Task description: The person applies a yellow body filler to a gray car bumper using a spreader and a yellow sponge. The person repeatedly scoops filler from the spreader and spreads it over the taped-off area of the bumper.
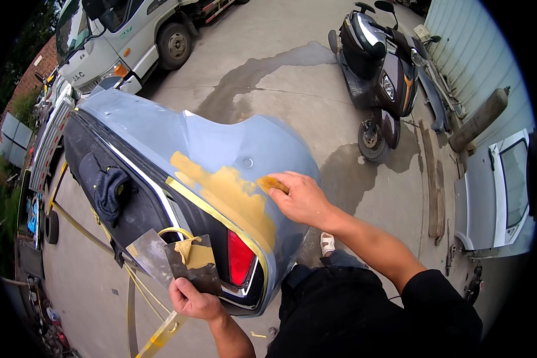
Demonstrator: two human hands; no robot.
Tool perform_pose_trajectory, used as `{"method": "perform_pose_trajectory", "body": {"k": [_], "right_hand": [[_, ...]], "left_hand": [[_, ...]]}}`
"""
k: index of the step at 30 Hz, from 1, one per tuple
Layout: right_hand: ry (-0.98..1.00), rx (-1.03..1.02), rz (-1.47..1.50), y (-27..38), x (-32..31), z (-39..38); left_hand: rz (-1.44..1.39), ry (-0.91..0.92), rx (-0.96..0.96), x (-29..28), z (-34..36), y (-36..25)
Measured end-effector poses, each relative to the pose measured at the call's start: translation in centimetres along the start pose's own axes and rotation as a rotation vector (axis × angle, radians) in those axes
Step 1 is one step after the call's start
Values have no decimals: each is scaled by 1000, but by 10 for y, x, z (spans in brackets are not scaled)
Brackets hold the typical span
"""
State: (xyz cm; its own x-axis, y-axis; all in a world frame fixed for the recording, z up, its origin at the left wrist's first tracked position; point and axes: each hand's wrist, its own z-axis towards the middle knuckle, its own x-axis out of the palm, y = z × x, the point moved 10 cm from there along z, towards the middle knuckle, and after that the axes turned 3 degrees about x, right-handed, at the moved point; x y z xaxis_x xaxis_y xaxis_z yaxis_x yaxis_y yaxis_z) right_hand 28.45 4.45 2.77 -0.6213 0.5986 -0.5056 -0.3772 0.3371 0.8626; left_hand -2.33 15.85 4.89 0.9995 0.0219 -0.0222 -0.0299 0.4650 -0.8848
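Observation:
A grey-primed car bumper lies before me, with a patch of yellow body filler smeared along its curve. My right hand pinches a small yellow-brown spreader at the patch's right edge; whether its edge touches the surface I cannot tell. Yellow masking tape borders the patch beside the black trim and a red reflector. Low on the left, my left hand grips flat metal filler plates, overlapping each other. A lump of yellow filler sits on the front plate.
A dark cloth rests on the bumper's black part. Yellow-taped stand bars show below it. Beyond are a white truck and a parked scooter. A car door and wooden planks lie right, on wet-patched concrete.

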Motion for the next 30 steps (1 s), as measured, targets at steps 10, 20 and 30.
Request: {"method": "perform_pose_trajectory", "body": {"k": [10,20,30], "right_hand": [[14,-103,-88,28,31,-5],[269,-359,247,37,33,-56],[-60,1,45,-19,1,-27]], "left_hand": [[46,28,10,3,-2,-1],[13,-4,11,2,-1,-2],[12,13,41,5,-1,-6]]}}
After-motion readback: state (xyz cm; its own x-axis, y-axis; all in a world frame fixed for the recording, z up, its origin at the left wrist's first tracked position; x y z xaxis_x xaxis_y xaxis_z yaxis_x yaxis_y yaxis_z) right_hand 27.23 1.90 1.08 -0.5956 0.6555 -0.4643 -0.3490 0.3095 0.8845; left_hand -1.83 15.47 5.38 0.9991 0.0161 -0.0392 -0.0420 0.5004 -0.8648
